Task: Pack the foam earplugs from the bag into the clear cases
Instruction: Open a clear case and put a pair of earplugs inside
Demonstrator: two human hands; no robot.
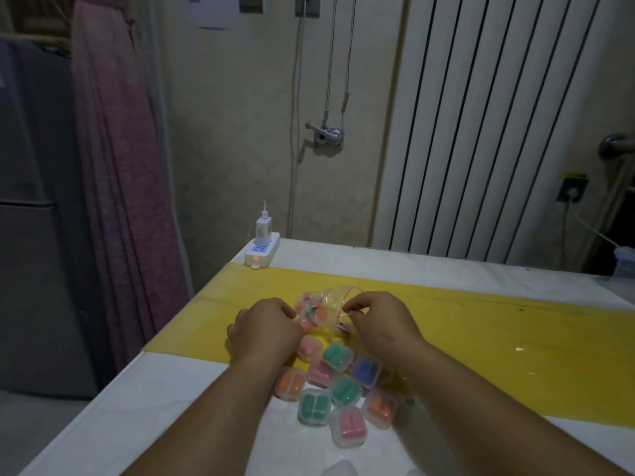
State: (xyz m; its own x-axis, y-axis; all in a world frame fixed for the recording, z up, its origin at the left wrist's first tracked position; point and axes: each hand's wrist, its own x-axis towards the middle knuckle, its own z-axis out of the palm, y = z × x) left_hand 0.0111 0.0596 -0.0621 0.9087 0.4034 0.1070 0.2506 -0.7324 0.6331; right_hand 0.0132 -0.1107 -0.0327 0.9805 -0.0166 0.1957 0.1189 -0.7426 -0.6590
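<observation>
Bag (324,309) contents blurred; left hand (266,324), right hand (378,319) pinch it; cases (345,389) partly covered

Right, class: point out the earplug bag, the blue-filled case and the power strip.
earplug bag (322,310), head view, its clear bulging middle.
blue-filled case (367,370), head view, middle of lid.
power strip (262,251), head view, top face.

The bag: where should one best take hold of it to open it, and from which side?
Pinch the thin lip by the red seal line, at the right end of the bag, coming from the near side as the right hand does. That end looks flat and free of earplugs; these bulge at the left end, where the left hand holds it.
</observation>
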